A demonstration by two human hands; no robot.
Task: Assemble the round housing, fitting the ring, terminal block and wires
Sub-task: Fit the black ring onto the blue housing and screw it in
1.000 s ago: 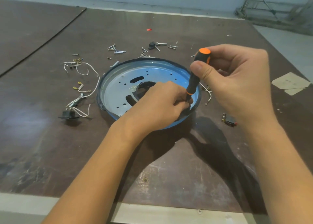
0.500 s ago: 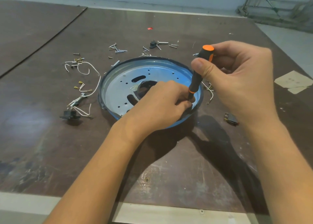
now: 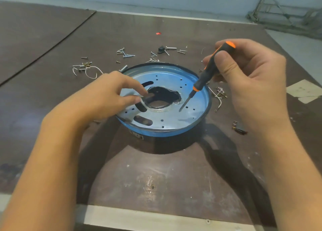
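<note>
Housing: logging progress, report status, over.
Right hand grips screwdriver, tip over housing. Left hand hovers over its left half, fingers relaxed. Loose screws behind, clear.

Round housing (image 3: 174,115): pressed sheet metal, smooth, with a bluish glossy sheen; the outer rim band is dark.
Screwdriver (image 3: 208,70): matt black plastic handle with orange plastic trim; bare metal shaft.
Screws (image 3: 125,53): bright plated metal.
Table (image 3: 156,178): dark brown board, semi-gloss, scuffed and scratched pale.
Paper patch (image 3: 303,91): matt, off-white.
</note>
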